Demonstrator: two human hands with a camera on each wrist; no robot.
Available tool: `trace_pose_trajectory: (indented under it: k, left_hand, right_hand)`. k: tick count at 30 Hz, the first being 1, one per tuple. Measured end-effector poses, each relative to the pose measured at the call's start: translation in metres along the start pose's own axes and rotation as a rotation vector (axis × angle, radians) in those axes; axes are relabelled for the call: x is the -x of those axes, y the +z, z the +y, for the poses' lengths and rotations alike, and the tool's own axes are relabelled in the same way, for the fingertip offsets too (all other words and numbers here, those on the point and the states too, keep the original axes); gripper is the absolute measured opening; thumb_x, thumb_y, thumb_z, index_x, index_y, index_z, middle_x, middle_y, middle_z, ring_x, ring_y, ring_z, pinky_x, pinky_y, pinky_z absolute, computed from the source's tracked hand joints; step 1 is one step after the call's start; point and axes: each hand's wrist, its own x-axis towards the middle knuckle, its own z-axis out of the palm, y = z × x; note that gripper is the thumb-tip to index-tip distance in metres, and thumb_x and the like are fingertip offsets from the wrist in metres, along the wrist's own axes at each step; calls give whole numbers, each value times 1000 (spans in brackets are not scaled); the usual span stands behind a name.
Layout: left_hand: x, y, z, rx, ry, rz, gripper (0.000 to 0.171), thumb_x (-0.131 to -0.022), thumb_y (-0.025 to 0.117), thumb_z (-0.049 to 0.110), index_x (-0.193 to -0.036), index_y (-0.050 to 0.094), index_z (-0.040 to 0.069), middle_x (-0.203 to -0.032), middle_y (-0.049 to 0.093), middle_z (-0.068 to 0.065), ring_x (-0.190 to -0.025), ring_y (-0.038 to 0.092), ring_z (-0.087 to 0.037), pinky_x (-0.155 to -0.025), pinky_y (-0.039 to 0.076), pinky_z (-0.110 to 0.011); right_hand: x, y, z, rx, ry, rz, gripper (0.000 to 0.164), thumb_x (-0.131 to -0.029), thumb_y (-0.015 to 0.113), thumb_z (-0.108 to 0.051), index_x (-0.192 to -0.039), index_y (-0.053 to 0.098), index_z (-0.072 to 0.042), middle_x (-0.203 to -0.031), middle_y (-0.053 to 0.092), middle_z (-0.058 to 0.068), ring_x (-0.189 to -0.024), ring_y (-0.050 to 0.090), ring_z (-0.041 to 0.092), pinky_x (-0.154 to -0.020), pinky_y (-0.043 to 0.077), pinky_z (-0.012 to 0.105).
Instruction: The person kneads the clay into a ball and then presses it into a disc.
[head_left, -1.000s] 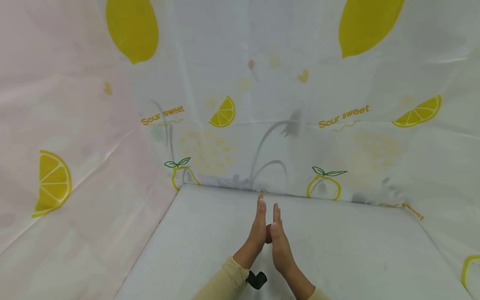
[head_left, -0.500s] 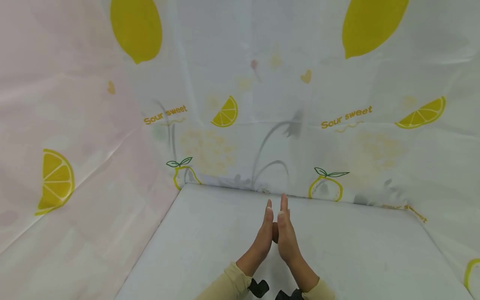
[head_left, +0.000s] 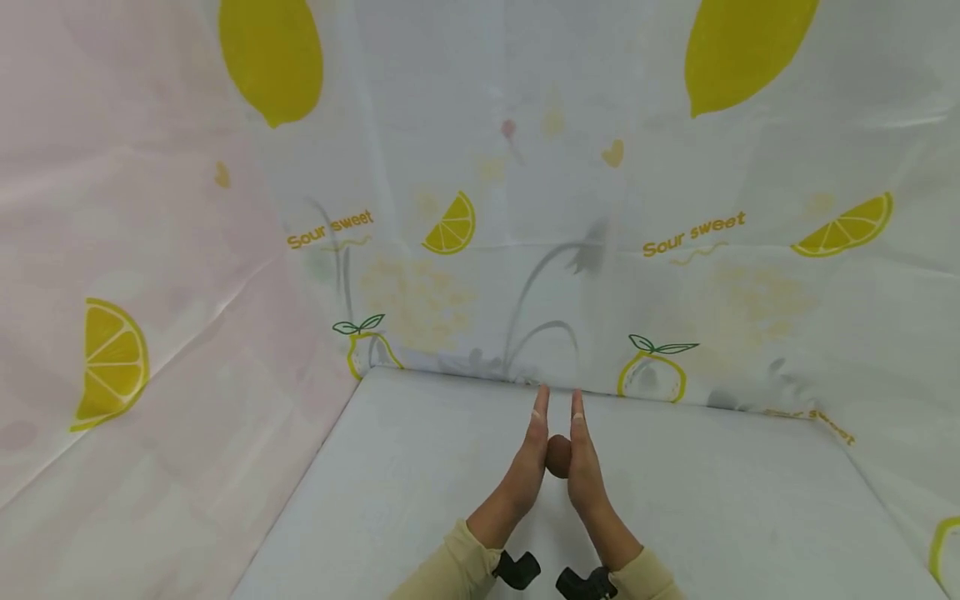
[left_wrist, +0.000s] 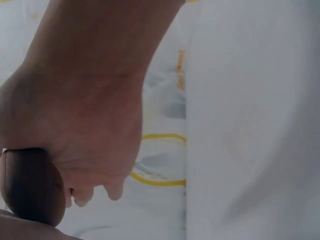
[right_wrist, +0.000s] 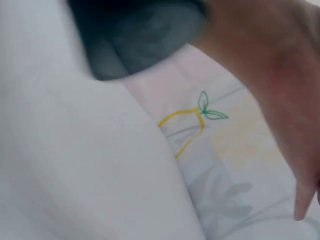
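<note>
A smooth brown ball [head_left: 558, 457], like modelling clay, is held between the palms in the head view. My left hand [head_left: 527, 467] presses it from one side with straight fingers. From the other side my right hand [head_left: 587, 471] faces it, fingers also straight and pointing away. In the left wrist view the dark lump [left_wrist: 32, 185] shows a fine crease and looks slightly longer than round. Above it there is the right hand [left_wrist: 82, 120]; a sliver of the left hand [left_wrist: 25, 229] lies below. The right wrist view catches the left hand [right_wrist: 300, 150], the ball mostly hidden.
Both hands are over a white tabletop [head_left: 420, 467]. A lemon-printed sheet [head_left: 540, 275] hangs behind it and along the sides. Black wrist cameras sit at the left wrist [head_left: 517, 570] and the right wrist [head_left: 587, 583].
The palms have slid against each other: first the left fingertips led, then the right, now they are nearly level. The hands have parted slightly, and more of the ball shows.
</note>
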Motion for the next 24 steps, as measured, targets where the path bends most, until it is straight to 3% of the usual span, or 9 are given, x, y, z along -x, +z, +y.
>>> trace_pose_trajectory:
  k: [1,3,7,9,10,12,14,19,24]
  left_hand:
    - [-1,-1,1,2,3,13,79,-105,4,64,-163,-11,13,-170,-14,-4,-153,-16,-23,-120,-7,-58]
    - [-4,-2,2,3,0,52,76,-106,5,63,-164,-8,15,-170,-11,-2,-154,-14,-22,-121,-6,-57]
    - [-8,-3,-1,3,-36,153,70,-109,11,56,-165,-2,15,-171,-8,-5,-155,-12,-27,-120,-5,-60]
    - [-9,-2,-5,-3,-66,200,68,-110,13,52,-165,-1,15,-170,-8,-9,-155,-11,-29,-120,-5,-61]
    - [-10,-3,-7,-9,-76,221,67,-110,14,50,-165,-1,15,-170,-8,-11,-155,-10,-30,-119,-5,-62]
    - [-10,-3,-10,-11,-95,252,65,-110,15,48,-165,0,16,-170,-9,-13,-154,-11,-32,-119,-4,-64]
    - [-10,-4,-13,-14,-114,275,65,-110,15,49,-165,1,17,-170,-8,-14,-154,-10,-32,-118,-5,-65]
    - [-7,-3,-17,3,-154,265,69,-109,14,53,-165,1,15,-170,-5,-14,-154,-9,-33,-118,-4,-64]
    - [-3,3,-19,1,-151,199,69,-109,13,52,-165,0,13,-170,-4,-11,-155,-6,-32,-119,-3,-63]
  right_hand:
    - [3,2,1,-8,-10,-6,60,-114,14,-35,-163,3,-2,-161,27,24,-150,22,17,-111,16,10]
    - [9,7,2,-7,-33,-17,58,-114,14,-31,-162,2,-1,-133,47,32,-131,41,8,-105,25,9]
    - [22,19,-1,-8,-90,-37,54,-114,17,-20,-163,0,-4,-113,52,30,-92,44,0,-88,34,11]
    - [28,24,-5,5,-104,-38,55,-113,19,-17,-164,0,-8,-148,41,26,-117,45,2,-96,32,11]
    - [30,26,-7,15,-108,-37,55,-113,20,-17,-164,0,-9,-162,24,21,-134,36,6,-103,27,10]
    - [32,29,-12,38,-117,-33,56,-112,20,-17,-164,1,-11,-165,20,19,-148,25,19,-109,22,11]
    - [34,30,-16,69,-122,-20,56,-112,21,-19,-164,2,-12,-170,-5,8,-154,-7,27,-112,2,9]
    - [31,29,-24,127,-203,5,56,-112,23,-19,-163,5,-5,-170,0,11,-154,-7,38,-118,-5,17]
    - [22,22,-24,120,-239,14,57,-112,20,-21,-162,3,-1,-169,2,11,-155,-3,31,-120,-7,21]
